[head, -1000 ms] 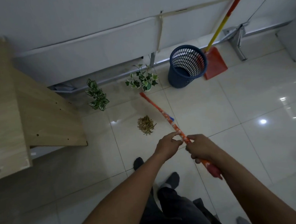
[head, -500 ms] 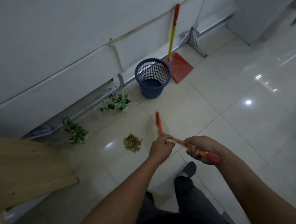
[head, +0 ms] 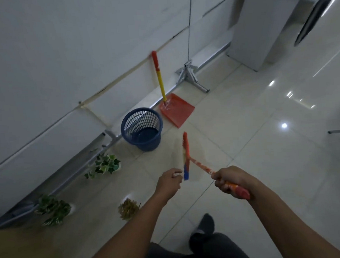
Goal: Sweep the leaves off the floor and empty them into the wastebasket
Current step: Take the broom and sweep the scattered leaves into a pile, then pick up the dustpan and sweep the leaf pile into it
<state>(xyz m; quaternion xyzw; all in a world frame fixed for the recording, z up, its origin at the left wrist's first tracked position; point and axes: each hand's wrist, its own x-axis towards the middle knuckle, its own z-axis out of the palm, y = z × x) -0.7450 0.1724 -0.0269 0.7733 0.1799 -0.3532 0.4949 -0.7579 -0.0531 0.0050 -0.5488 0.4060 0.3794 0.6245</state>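
We hold the broom (head: 189,157) in our right hand (head: 230,180), which is closed around the orange handle near its end, so the head hangs raised above the floor (head: 246,143) and blurs in the air. Our left hand (head: 169,182) is loosely curled just beside the blue end of the broom head, and it does not seem to grip anything; whether a fingertip touches the head, we cannot tell.

The leaves (head: 128,208) sit in one small heap on the tiles near our left forearm, well apart from the blue wastebasket (head: 142,128). The red dustpan (head: 176,109) leans against the wall (head: 60,66) just beside the basket, untouched.

We judge the gathering to be done and the pick-up step to be opening. Next we need the dustpan: reach it by its yellow handle, bring it to the heap, and set its lip flat on the tiles before we brush the leaves in.
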